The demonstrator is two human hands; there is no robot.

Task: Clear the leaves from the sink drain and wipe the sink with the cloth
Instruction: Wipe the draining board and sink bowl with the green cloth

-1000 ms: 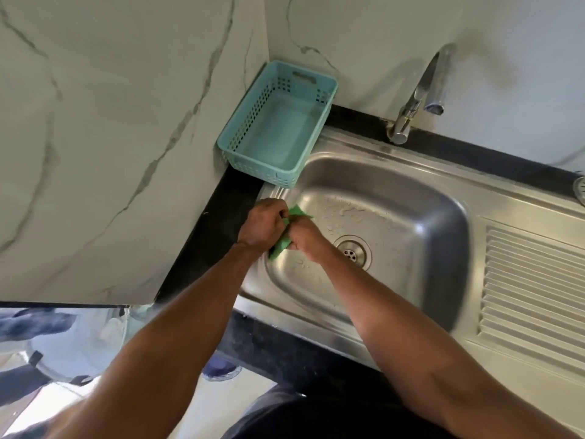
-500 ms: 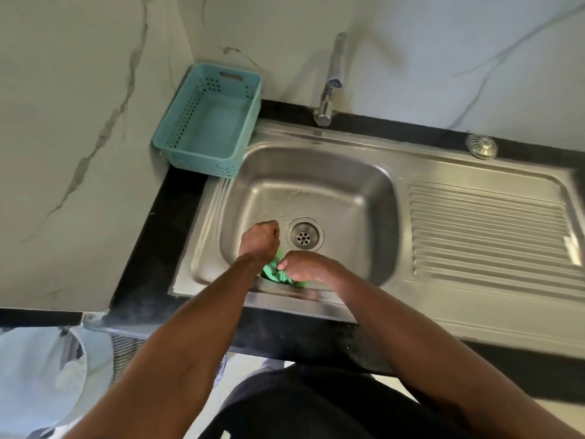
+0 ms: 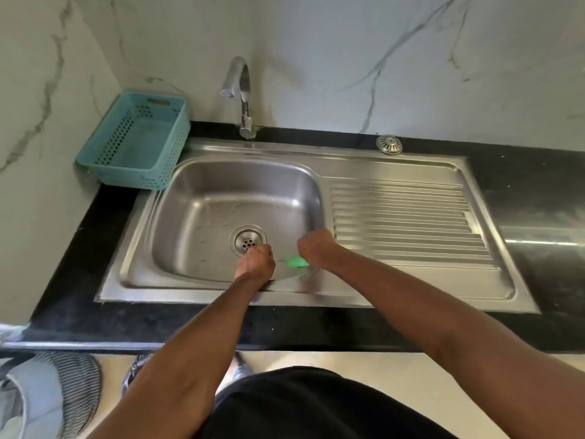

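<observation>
The steel sink (image 3: 202, 172) has its round drain (image 3: 248, 240) showing bare, with no leaves in sight. My left hand (image 3: 256, 261) hovers just in front of the drain, its fingers curled into a fist with nothing visible in it. My right hand (image 3: 315, 247) is at the basin's front right corner and grips a small green cloth (image 3: 296, 262), which sticks out to the left of the hand over the basin floor. Most of the cloth is hidden inside that hand.
An empty teal plastic basket (image 3: 139, 144) sits on the black counter (image 3: 79, 248) at the back left. The tap (image 3: 242, 90) stands behind the basin. A ribbed drainboard (image 3: 402, 223) lies to the right, and a metal strainer (image 3: 389, 144) rests behind it.
Both hands were bunched together on the green cloth at the basin's left, then its front. They have come apart; the cloth stays with my right hand, now further right.
</observation>
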